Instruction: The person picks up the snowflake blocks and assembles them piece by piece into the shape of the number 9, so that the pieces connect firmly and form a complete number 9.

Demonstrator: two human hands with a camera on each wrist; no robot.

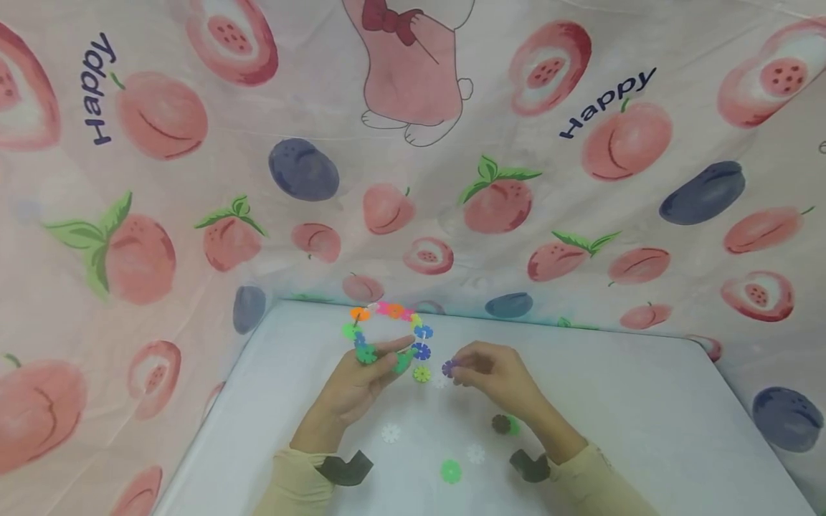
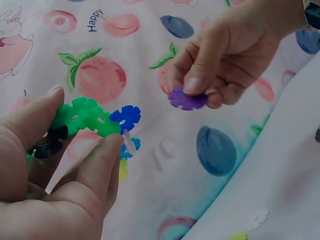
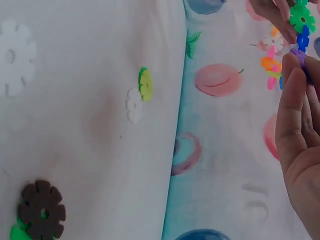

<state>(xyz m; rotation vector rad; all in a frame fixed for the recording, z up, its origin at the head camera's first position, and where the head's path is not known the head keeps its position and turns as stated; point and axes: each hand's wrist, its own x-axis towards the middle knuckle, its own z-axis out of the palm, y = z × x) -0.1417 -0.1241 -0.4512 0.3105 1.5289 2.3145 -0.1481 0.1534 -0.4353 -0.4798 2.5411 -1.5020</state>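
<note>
My left hand (image 1: 353, 387) grips a looped chain of notched plastic snowflake discs (image 1: 395, 311), raised over the far part of the table. Orange, pink, yellow, blue and green pieces make up the loop. In the left wrist view, thumb and fingers pinch its green discs (image 2: 80, 117), with a blue disc (image 2: 127, 118) sticking out at the end and a dark disc (image 2: 52, 141) near the palm. To the right, my right hand (image 1: 495, 374) pinches a single purple snowflake disc (image 2: 187, 99) between thumb and fingers. A small gap separates it from the chain in the head view.
Loose discs lie on the white table (image 1: 258, 416): a yellow-green one (image 1: 422, 374), a white one (image 1: 390, 433), a green one (image 1: 451, 471), and a brown one (image 1: 501, 424) overlapping another green. Fruit-printed cloth (image 1: 445, 193) rises behind the table's far edge.
</note>
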